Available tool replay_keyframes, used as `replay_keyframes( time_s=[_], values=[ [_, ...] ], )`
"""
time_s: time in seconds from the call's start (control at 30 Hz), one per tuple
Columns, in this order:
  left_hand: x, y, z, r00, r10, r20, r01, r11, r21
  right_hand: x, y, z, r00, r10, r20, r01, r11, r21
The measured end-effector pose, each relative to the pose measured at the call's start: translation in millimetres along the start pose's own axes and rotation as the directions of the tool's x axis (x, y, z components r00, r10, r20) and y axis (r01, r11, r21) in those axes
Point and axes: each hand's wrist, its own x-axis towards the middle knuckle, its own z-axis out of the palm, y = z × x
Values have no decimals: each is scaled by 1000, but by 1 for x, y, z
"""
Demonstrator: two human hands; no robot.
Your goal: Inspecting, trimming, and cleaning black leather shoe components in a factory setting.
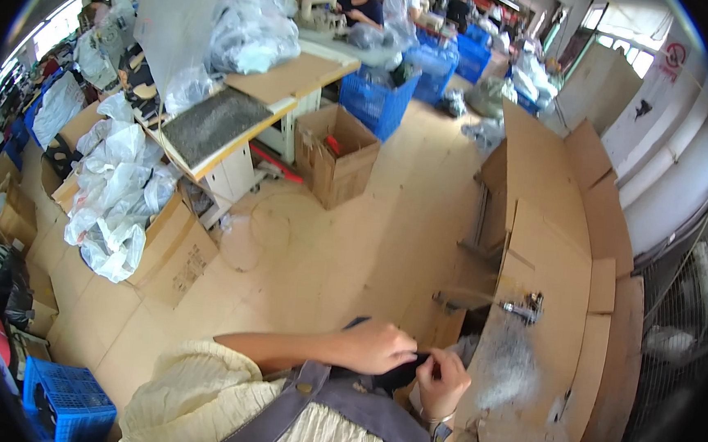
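Close to my body, in front of the grey apron (348, 422), both hands are near each other. My left hand (374, 347) is closed, its fingers bent toward the right one. With thumb and fingertips pinched, my right hand (444, 382) almost touches it. Something dark (399, 374) shows between and below them; whether it is a held piece or clothing I cannot tell. To the right of my hands, a metal spray gun (526, 307) lies on the cardboard-lined bench (549, 251), above a grey, sprayed-looking patch (508, 371).
Raised cardboard sides (605, 206) edge the bench. Ahead stand an open carton (338, 154), a table (265, 83) and blue crates (379, 99). At left, plastic bags (118, 196) overflow a box, and a blue crate (71, 398) sits lower down. A co-worker (361, 4) sits far back.
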Motion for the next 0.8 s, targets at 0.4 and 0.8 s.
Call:
replay_keyframes(
  time_s=[0.4, 0.8],
  values=[
    [17, 22, -24, 994, -109, 32, 113, 981, -155, 14, 4, 1, 968, 247, -48, -211, 900, 380],
    [13, 29, -29, 987, -156, 24, 158, 963, -217, 15, 1, -23, 799, 465, 382, -576, 409, 708]
  ],
)
